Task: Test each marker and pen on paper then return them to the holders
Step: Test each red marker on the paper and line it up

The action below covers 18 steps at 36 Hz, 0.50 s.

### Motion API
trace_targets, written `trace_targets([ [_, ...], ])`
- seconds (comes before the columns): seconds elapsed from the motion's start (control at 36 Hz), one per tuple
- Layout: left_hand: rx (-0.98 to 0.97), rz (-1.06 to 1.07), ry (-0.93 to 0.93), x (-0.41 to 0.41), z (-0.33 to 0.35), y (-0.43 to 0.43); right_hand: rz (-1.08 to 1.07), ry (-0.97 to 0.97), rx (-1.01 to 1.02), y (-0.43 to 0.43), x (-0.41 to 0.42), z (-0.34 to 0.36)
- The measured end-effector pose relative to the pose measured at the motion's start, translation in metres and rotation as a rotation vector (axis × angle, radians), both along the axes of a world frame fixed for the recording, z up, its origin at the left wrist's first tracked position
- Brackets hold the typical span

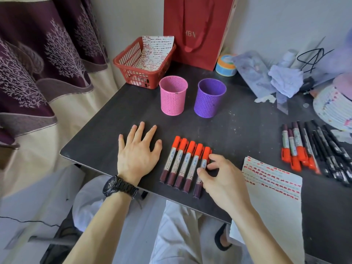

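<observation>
Several red-capped markers (182, 162) lie side by side on the dark table (238, 134), caps pointing away from me. My right hand (222, 180) has thumb and fingers on the rightmost marker (203, 164) of that row. My left hand (139, 151) rests flat on the table left of the row, fingers spread, holding nothing. A pink holder (173, 96) and a purple holder (209, 98) stand behind the row. A sheet of paper (274, 191) with red and blue marks lies to the right. More markers and black pens (314, 147) lie at the far right.
A red basket (131, 67) holding marked paper sits at the table's back left corner, and a red gift bag (196, 29) stands behind the holders. Tape rolls (225, 66), crumpled tissue (285, 80) and clutter fill the back right. A curtain hangs at the left.
</observation>
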<state>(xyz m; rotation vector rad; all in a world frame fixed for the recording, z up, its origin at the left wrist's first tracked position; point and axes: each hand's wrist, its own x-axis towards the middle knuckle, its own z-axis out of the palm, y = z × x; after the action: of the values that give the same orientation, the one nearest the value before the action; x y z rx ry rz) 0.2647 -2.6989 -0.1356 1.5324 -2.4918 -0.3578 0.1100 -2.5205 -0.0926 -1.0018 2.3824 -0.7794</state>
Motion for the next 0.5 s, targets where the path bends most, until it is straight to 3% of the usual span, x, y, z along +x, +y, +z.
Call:
trace_targets([
  [0.33,-0.016,0.002,0.007,0.001,-0.003,0.000,-0.026,-0.058,-0.055,0.006,-0.004,0.002],
  [0.5,-0.017,-0.002,0.001,0.001,-0.004,-0.001,-0.094,0.009,-0.212,0.044,-0.032,0.009],
])
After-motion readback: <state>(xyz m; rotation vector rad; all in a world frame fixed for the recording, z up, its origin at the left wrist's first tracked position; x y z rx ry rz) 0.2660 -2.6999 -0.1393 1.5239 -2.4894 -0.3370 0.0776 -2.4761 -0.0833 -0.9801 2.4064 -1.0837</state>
